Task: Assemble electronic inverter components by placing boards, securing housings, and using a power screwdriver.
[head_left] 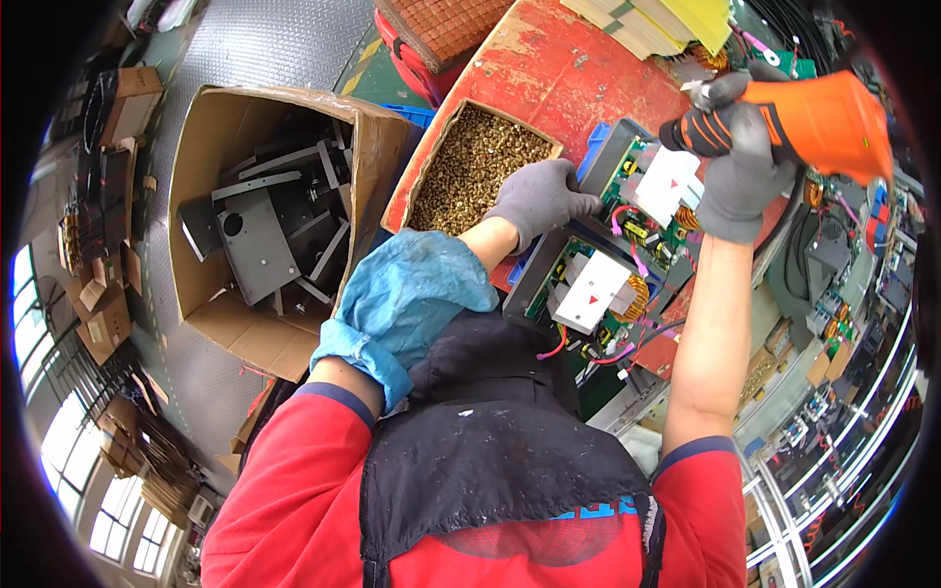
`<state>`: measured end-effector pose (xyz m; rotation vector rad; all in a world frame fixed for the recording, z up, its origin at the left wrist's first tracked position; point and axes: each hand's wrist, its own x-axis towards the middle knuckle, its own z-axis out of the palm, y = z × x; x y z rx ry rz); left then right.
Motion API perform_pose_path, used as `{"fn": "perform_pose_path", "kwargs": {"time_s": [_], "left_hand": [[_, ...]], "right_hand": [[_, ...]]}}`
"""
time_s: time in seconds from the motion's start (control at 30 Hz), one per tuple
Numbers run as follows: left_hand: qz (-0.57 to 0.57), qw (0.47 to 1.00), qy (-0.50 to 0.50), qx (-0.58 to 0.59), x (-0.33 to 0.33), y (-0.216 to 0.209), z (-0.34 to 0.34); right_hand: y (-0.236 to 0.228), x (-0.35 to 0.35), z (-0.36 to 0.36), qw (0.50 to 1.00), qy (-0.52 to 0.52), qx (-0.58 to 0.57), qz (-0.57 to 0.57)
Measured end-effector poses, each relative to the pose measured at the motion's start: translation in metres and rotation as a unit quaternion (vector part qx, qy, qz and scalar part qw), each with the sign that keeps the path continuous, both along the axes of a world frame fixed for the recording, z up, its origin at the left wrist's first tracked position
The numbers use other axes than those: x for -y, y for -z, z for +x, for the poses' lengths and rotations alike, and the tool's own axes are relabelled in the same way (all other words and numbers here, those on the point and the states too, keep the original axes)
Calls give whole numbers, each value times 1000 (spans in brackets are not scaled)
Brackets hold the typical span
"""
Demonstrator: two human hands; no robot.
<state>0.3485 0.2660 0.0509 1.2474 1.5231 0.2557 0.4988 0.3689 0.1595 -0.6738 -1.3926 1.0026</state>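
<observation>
Two o'clock: right grey-gloved hand (747,184) grasping orange-black power tool (831,122). Left grey-gloved hand (539,201) near brass-coloured metal pieces (477,162), grip unclear.

smooth plastic power tool (831,122), glossy metal fasteners (469,167) (matt cardboard carton (380,162))

Scuffed red tabletop (549,59) with fastener box (555,150), yellowish sheets (642,27), circuit-board units (593,291)

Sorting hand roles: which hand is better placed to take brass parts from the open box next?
Probably left: the left hand is at the box of brass parts, with nothing visibly held. The right hand is farther off, wrapped around the orange power tool.
</observation>
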Motion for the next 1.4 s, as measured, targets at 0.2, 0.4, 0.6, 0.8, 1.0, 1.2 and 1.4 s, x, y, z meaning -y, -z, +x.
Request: {"fn": "perform_pose_path", "kwargs": {"time_s": [0.2, 0.4, 0.6, 0.8, 1.0, 1.2, 1.4], "left_hand": [[18, 1000, -22, -6, 6, -6, -9], [213, 927, 47, -305, 28, -35, -50], [418, 882, 28, -215, 10, -59, 0], [481, 802, 264, -237, -35, -78, 91], [341, 800, 402, -285, -70, -75, 124], [296, 777, 481, -279, -97, -74, 128], [253, 789, 500, -254, -104, -77, 130]], "right_hand": [[-44, 11, 24, 997, 30, 63, -44], [-115, 95, 170, 984, 164, -17, -69], [31, 171, 306, 815, 399, 20, -418], [168, 203, 267, 732, 312, 300, -527], [146, 241, 227, 780, 381, 349, -351], [116, 365, 137, 807, 99, 101, -574], [166, 345, 33, 882, 183, -108, -420]]}}
